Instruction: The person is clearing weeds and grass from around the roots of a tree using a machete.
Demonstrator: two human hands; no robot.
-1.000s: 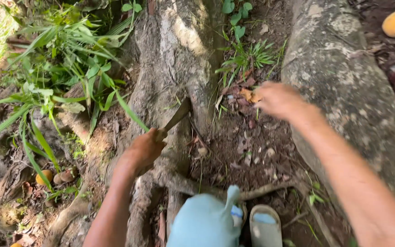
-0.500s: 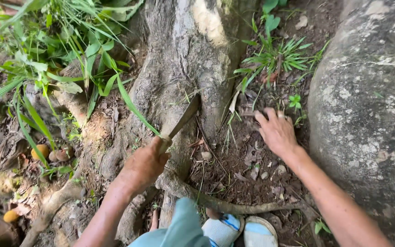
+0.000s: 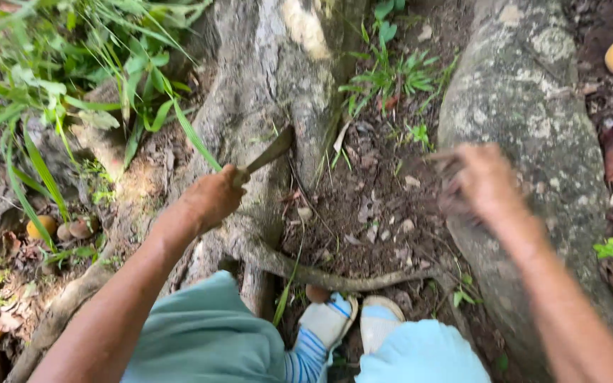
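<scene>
- Head view, looking down: our left hand (image 3: 211, 198) is clenched round the handle of a knife (image 3: 267, 152), blade angled up against the tree roots (image 3: 271, 92).
- Our right hand (image 3: 480, 181) is blurred over the bare soil (image 3: 377, 213) beside a big root (image 3: 526, 106); we cannot tell its grip.
- We judge this to be clearing between roots; next calls for a careful, controlled cut.

Single head-worn camera, looking steeply down over wearer's knees (image 3: 207, 333) and sandals (image 3: 356, 319), close to tree roots (image 3: 271, 92) and bare soil (image 3: 377, 206).
</scene>
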